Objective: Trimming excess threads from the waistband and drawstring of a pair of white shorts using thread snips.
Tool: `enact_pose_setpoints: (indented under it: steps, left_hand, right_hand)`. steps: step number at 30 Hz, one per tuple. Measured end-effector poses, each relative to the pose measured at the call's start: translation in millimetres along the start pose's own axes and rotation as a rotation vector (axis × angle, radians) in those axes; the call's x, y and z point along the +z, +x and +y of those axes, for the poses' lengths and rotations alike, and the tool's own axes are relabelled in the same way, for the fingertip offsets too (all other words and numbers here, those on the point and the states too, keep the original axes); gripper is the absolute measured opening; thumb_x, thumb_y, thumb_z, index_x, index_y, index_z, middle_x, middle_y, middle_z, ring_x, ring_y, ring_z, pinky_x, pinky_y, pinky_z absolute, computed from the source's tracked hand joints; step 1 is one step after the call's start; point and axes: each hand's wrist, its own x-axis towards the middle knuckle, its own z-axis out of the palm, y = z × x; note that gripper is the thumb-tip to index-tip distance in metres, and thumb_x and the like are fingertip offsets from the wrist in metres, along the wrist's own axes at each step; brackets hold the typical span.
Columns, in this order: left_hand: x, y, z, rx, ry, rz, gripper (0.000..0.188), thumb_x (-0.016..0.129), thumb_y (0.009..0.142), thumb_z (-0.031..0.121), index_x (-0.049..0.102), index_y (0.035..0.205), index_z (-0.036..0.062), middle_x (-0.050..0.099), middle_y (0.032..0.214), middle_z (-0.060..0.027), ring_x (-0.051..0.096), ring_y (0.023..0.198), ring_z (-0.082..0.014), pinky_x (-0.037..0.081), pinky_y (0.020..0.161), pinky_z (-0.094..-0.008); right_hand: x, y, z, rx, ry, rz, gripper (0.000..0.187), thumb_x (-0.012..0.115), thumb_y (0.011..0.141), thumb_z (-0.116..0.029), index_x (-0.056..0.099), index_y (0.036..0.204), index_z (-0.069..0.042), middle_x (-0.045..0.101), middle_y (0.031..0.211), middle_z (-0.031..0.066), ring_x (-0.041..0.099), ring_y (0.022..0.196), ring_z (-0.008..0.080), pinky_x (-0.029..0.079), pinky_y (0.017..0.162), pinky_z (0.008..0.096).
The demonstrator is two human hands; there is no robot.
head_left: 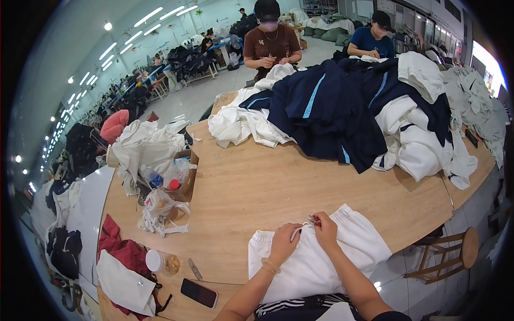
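Observation:
White trousers or shorts [305, 273] with a gathered elastic waistband lie spread at the table's near edge and over my lap. At the waistband, my left hand [285, 243] pinches the white fabric between thumb and fingers. My right hand [325, 231] is closed just beside it, around a small metal tool that looks like thread snips [312, 220]. The tips of the tool point toward my left fingers, close to the waistband. My right fingers partly hide the tool.
On the wooden table [241, 187] are a dark phone [199, 293], a lidded jar [163, 262], red cloth [119, 241] and a cardboard box [188, 176]. Navy garments [332, 112] are heaped across the far side. Two people work behind them. A wooden stool [469, 247] stands at right.

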Motion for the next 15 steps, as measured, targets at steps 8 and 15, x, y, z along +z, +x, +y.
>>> enact_pose_setpoints:
  steps: [8, 15]
  left_hand:
    - [1.5, -2.6, -3.0, 0.031, 0.001, 0.001, 0.016, 0.059, 0.084, 0.011, 0.062, 0.099, 0.0078, 0.062, 0.089, -0.0089, 0.058, 0.086, -0.0285, 0.041, 0.076, -0.0381]
    - [-0.2, 1.1, -1.2, 0.058, -0.006, 0.015, 0.016, 0.059, 0.084, 0.011, 0.062, 0.100, 0.0076, 0.061, 0.089, -0.0090, 0.057, 0.086, -0.0291, 0.041, 0.076, -0.0385]
  right_hand:
    - [-1.1, -1.7, -3.5, 0.000, -0.012, -0.014, 0.023, 0.055, 0.072, 0.007, 0.058, 0.092, -0.001, 0.062, 0.083, 0.0134, 0.064, 0.074, 0.0273, 0.050, 0.065, 0.0315]
    - [0.1, 0.8, -0.7, -0.015, -0.020, -0.006, 0.018, 0.059, 0.073, 0.003, 0.058, 0.090, -0.004, 0.061, 0.085, 0.0118, 0.062, 0.075, 0.0303, 0.048, 0.063, 0.0351]
